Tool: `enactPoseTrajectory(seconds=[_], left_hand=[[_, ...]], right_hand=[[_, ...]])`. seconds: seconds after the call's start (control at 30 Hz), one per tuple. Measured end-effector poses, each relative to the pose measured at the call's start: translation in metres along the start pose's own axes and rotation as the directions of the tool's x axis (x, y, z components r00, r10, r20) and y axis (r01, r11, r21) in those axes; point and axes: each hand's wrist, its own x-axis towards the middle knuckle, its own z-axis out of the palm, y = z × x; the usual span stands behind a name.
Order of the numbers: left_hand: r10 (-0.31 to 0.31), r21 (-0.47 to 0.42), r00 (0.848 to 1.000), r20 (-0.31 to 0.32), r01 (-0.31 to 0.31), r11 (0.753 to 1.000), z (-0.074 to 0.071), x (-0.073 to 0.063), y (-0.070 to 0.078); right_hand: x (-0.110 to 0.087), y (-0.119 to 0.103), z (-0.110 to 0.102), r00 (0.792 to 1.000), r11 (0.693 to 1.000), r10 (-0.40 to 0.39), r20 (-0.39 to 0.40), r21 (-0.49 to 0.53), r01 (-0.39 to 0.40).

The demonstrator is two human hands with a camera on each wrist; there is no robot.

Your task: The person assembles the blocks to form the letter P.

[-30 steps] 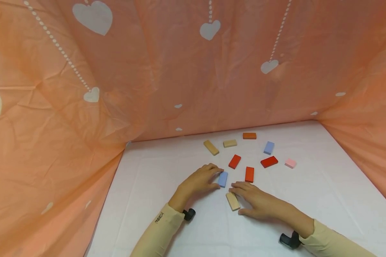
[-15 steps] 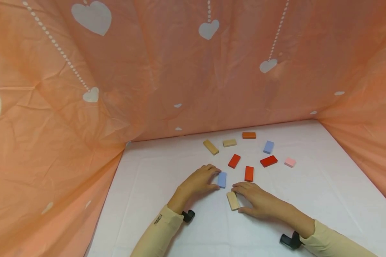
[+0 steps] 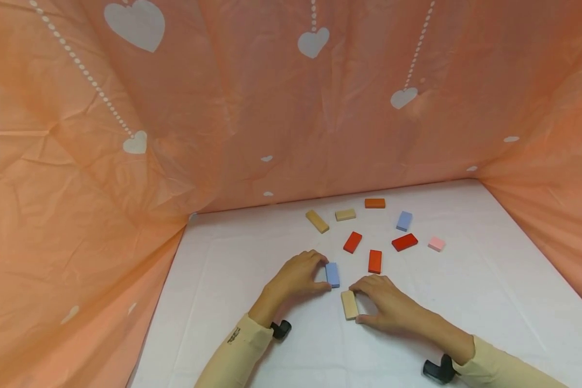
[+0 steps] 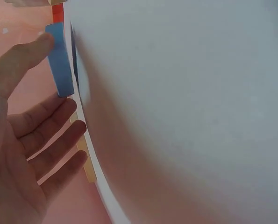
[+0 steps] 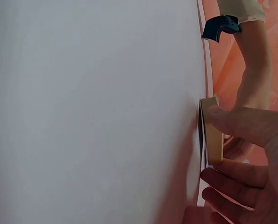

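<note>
My left hand (image 3: 300,274) pinches a light blue wooden block (image 3: 332,275) between thumb and index finger. In the left wrist view the thumb presses the upper part of this blue block (image 4: 60,60), and the index finger meets its lower end; the other fingers spread free. Opposite, my right hand (image 3: 390,303) pinches a beige wooden block (image 3: 349,305) by its two ends. The right wrist view shows the thumb on the beige block (image 5: 212,133) and the index fingertip at its lower end. A small gap separates the two blocks in the head view.
Beyond the hands lie several flat blocks: red ones (image 3: 375,262), beige ones (image 3: 345,215), an orange one (image 3: 375,203), a second blue one (image 3: 404,221) and a pink square (image 3: 436,243). The white tabletop (image 3: 485,280) meets an orange curtain (image 3: 252,108) with white hearts.
The blue block has turned and shifted slightly left and nearer to me with the left hand. The beige block has turned a little in the right hand and moved slightly left.
</note>
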Motion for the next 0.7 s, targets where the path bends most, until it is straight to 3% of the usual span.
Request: enactPoseTrajectory(seconds=[0.47,0.7], left_hand=[[-0.011,-0.029,1.0,0.016,0.011,1.0,0.001,-0.012,0.005],[0.018,-0.002,0.999,0.033,-0.018,1.0,0.003,-0.016,0.015]], right_hand=[[-0.015,-0.018,0.01,1.0,1.0,0.019,-0.003,0.021,-0.019],[-0.02,-0.026,0.015,0.999,0.999,-0.027,-0.033,-0.027,0.026]])
